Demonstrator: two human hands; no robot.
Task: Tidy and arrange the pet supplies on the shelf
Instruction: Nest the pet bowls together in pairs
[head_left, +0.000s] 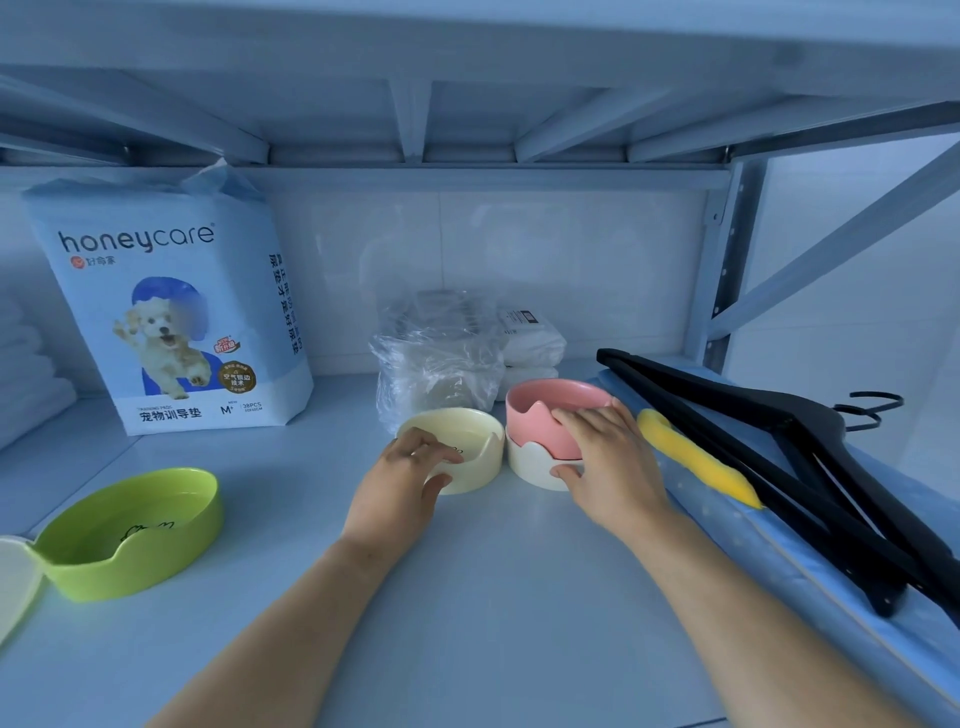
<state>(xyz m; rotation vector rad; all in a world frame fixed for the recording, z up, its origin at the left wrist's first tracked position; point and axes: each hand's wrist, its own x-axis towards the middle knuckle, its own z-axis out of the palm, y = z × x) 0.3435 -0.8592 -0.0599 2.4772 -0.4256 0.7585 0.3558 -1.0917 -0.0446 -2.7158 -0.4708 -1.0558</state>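
**Both hands on bowls at mid-shelf**

The left hand (410, 467) has its fingers (431, 451) curled over the near rim of the cream bowl (485, 462), thumb outside, pinching its wall. The right hand (602, 457) curls its fingers (587, 415) over the pink bowl (530, 421), thumb on the white bowl (524, 460) it is stacked in. The cream bowl and this stack stand just beside each other on the shelf (493, 597). Around them: plastic bag (436, 364) at 12 o'clock, pad pack (171, 312) at 10, green bowl (156, 566) at 8, hangers (810, 457) at 3.
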